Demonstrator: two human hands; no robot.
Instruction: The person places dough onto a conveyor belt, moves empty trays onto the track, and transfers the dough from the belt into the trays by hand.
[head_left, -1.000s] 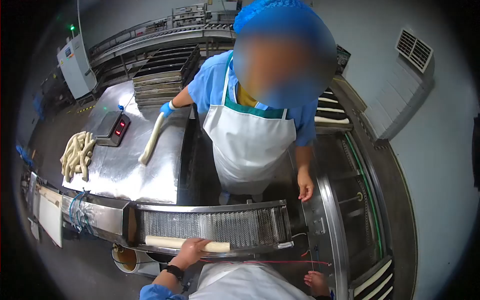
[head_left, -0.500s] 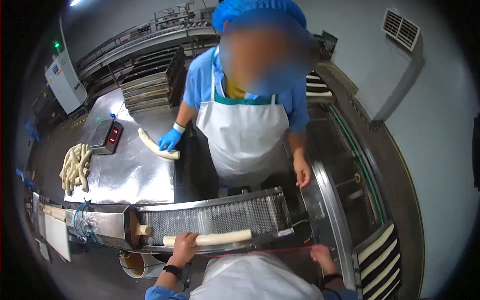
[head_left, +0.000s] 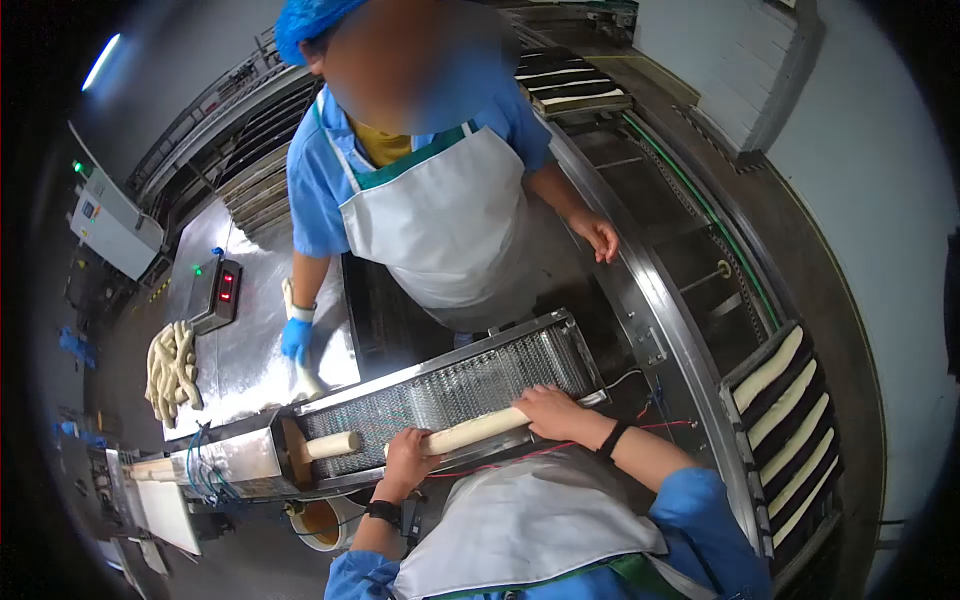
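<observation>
A long pale dough roll point(head_left: 476, 431) lies along the near edge of the metal mesh conveyor point(head_left: 430, 395). My left hand point(head_left: 408, 460) is closed around its left end. My right hand point(head_left: 550, 411) grips the right end, fingers bent over the top. Left of my left hand, a shorter piece of dough point(head_left: 333, 445) sticks out of the machine outlet point(head_left: 297, 452) onto the mesh, apart from the roll.
Opposite me stands a co-worker in a white apron point(head_left: 440, 220), a blue-gloved hand point(head_left: 296, 338) over dough on the steel table point(head_left: 240, 385). Heaped dough strips point(head_left: 172, 372) and a scale point(head_left: 217, 296) stand there. At right is a tray with dough lengths point(head_left: 790, 430).
My right hand has come in from the right and taken the roll's right end. More dough protrudes from the outlet. The co-worker's gloved hand has moved, and my view has shifted.
</observation>
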